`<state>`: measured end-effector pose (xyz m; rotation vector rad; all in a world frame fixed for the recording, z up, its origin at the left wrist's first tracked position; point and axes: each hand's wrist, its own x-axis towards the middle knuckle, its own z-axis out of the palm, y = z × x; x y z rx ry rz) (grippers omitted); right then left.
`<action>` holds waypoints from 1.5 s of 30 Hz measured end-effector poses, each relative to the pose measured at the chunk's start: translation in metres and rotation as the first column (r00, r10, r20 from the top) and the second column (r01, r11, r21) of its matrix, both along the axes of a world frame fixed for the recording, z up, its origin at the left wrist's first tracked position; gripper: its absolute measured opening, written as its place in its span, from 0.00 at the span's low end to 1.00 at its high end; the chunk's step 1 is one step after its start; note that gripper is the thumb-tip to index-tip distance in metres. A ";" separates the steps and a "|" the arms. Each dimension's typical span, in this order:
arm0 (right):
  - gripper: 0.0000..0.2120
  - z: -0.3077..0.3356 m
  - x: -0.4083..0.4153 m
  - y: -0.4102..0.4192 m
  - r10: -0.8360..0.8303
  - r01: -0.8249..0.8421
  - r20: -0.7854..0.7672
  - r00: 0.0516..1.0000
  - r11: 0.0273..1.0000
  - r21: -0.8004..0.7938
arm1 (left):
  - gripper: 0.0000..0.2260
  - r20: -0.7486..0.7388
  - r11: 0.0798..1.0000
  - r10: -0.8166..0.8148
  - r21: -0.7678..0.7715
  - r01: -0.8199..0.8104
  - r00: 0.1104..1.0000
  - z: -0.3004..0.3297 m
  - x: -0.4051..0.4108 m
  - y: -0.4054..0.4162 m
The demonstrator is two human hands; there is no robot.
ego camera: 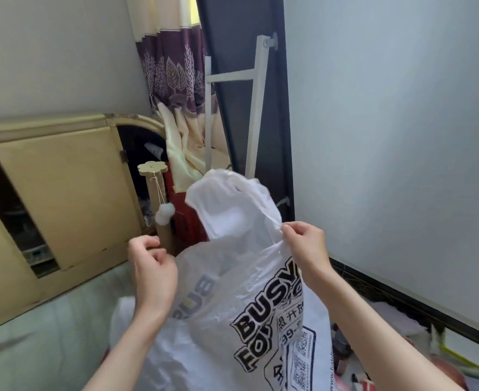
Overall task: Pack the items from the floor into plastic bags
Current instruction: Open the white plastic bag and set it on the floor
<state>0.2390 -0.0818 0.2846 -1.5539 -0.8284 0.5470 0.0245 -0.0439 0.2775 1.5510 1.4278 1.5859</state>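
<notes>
Indoors, two hands lift a white plastic bag (232,292).
Right hand (306,249) pinches the bag's upper edge; left hand (151,266) — fingers curled, holding nothing — hovers just beside the bag.

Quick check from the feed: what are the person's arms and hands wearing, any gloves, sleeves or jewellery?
Nothing visible. Both forearms are bare up to the frame edge, with no sleeves in view. The left hand and right hand have no gloves, rings, watch or bracelets that show, and the nails look short and unpainted.

plastic bag (232,292) — thin, crinkled, semi-glossy | curtain (173,66) — cloth | cabinet (63,198) — matt wood
</notes>
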 end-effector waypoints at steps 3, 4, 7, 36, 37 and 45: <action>0.07 0.001 -0.005 -0.001 0.044 -0.044 -0.025 0.999 0.999 -0.001 | 0.16 -0.182 0.923 0.017 0.380 0.055 0.983 0.009 0.002 -0.013; 0.07 0.000 -0.008 -0.001 0.067 -0.067 -0.005 0.998 0.998 -0.007 | 0.20 -0.340 0.873 0.034 0.468 0.138 0.940 0.013 0.005 -0.014; 0.07 0.001 -0.018 -0.002 0.160 -0.160 0.085 0.983 0.987 -0.010 | 0.26 -0.727 0.718 0.266 0.587 0.372 0.633 0.024 0.017 -0.007; 0.14 0.023 -0.004 -0.030 0.309 -0.314 0.057 0.949 0.930 0.193 | 0.23 -0.766 0.656 -0.380 0.172 0.735 0.518 -0.005 0.039 0.014; 0.14 0.023 -0.007 -0.030 0.331 -0.332 0.040 0.943 0.922 0.200 | 0.25 -0.777 0.656 -0.378 0.160 0.738 0.504 -0.010 0.044 0.010; 0.16 0.018 0.000 -0.033 0.265 -0.276 0.096 0.959 0.953 0.123 | 0.05 -0.510 0.657 -0.620 0.079 0.750 0.596 -0.007 0.051 0.000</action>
